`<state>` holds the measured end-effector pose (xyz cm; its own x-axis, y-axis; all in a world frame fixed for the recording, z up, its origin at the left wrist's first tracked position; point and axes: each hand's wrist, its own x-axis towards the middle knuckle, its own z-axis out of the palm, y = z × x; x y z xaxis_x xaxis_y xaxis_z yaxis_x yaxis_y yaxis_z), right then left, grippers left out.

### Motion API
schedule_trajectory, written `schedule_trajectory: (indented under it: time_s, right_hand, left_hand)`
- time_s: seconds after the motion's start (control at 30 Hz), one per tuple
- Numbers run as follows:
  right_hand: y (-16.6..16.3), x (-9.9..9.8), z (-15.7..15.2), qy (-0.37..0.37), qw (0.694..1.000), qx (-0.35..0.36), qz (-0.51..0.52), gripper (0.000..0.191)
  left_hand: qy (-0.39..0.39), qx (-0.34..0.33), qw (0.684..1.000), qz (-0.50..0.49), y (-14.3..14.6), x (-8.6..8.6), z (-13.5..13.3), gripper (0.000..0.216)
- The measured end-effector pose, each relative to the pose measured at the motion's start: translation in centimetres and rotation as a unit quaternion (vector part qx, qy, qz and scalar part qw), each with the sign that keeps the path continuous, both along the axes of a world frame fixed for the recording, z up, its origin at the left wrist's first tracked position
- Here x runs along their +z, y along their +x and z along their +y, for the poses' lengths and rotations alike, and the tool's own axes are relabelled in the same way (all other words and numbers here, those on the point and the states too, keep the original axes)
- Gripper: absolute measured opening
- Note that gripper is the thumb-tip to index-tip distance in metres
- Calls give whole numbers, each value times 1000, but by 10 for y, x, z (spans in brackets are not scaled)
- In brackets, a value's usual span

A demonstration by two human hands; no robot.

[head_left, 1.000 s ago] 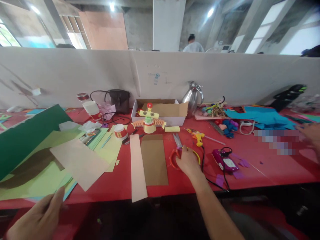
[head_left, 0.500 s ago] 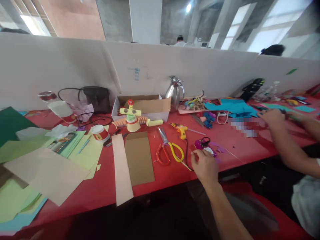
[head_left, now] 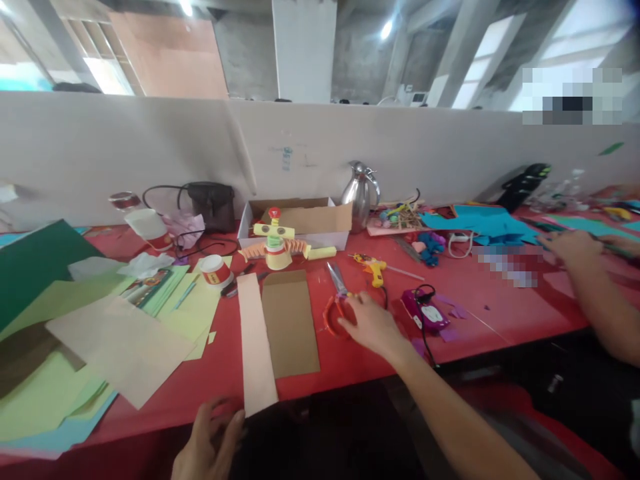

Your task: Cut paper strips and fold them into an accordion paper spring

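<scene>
My right hand [head_left: 370, 325] lies over the orange and yellow handles of the scissors [head_left: 336, 283] on the red table [head_left: 500, 307], its fingers curled on them; the blades point away from me. Low at the table's front edge, my left hand [head_left: 210, 441] is open with its fingers apart, just short of the near end of a long pink paper strip [head_left: 255, 337]. A brown cardboard rectangle [head_left: 290, 323] lies beside the strip, between both hands.
Loose paper sheets [head_left: 115, 337] and a dark green sheet [head_left: 35, 267] cover the left. Behind are a paper figure [head_left: 275, 245], a cardboard box [head_left: 320, 220], a steel jug [head_left: 360, 193], a glue gun [head_left: 373, 267] and a purple device [head_left: 427, 313]. A co-worker's arm [head_left: 595, 293] reaches in at right.
My right hand moved left from beside the purple device back onto the scissors' handles. My left hand has come into view at the bottom, near the pink strip.
</scene>
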<state>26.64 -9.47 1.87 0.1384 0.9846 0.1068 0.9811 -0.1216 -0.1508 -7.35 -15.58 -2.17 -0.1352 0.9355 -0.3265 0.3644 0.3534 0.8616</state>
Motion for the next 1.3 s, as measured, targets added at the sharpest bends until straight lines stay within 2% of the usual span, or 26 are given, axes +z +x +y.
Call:
schedule_trajectory:
  time_s: [0.1,0.23,0.33,0.4,0.47,0.5,0.53,0.6,0.67,0.77,0.87,0.93,1.0,1.1,1.23,1.3]
  right_hand:
    - [-7,-8,-9,-23,999,-12,23,41]
    - [3,-11,-5,-34,999,-25,13,44]
    - [11,-11,-5,-6,998,-51,-20,41]
    - [5,-9,-9,49,997,-59,-18,36]
    - [-15,-9,-16,105,992,-24,61,33]
    - [-30,-9,-19,111,983,11,145,33]
    - [-46,-10,-23,78,963,49,252,37]
    - [-79,-15,-28,-49,882,121,453,51]
    - [-107,-22,-30,-92,809,135,565,61]
    - [-125,-28,-28,-97,744,121,650,68]
    - [-120,-23,-33,-127,686,120,706,62]
    - [-110,-16,-41,-165,662,129,720,63]
    - [-100,-11,-50,-205,660,143,708,67]
    - [-90,-10,-57,-226,697,148,665,62]
    - [-86,-14,-36,-182,772,155,589,22]
    - [-88,-16,-15,-151,795,164,564,14]
  left_hand:
    - [-18,39,992,-117,12,7,1,73]
    - [-7,54,979,-198,21,14,1,73]
    - [-2,77,971,-228,25,12,-2,68]
    - [-3,86,965,-249,27,11,-5,64]
    - [-19,94,955,-281,29,11,-7,62]
    - [-31,96,948,-301,31,12,-8,61]
    - [-44,94,941,-322,32,14,-8,59]
    - [-62,82,929,-355,37,17,-11,56]
    - [-67,58,926,-368,41,21,-13,51]
    - [-73,22,928,-364,46,28,-13,50]
    - [-74,-14,918,-390,51,37,-2,49]
    - [-65,-29,908,-413,55,44,12,48]
    - [-58,-3,908,-414,58,49,29,44]
    - [-35,70,913,-401,55,53,51,36]
    - [35,90,911,-401,33,53,69,33]
    - [64,99,912,-393,19,53,75,34]
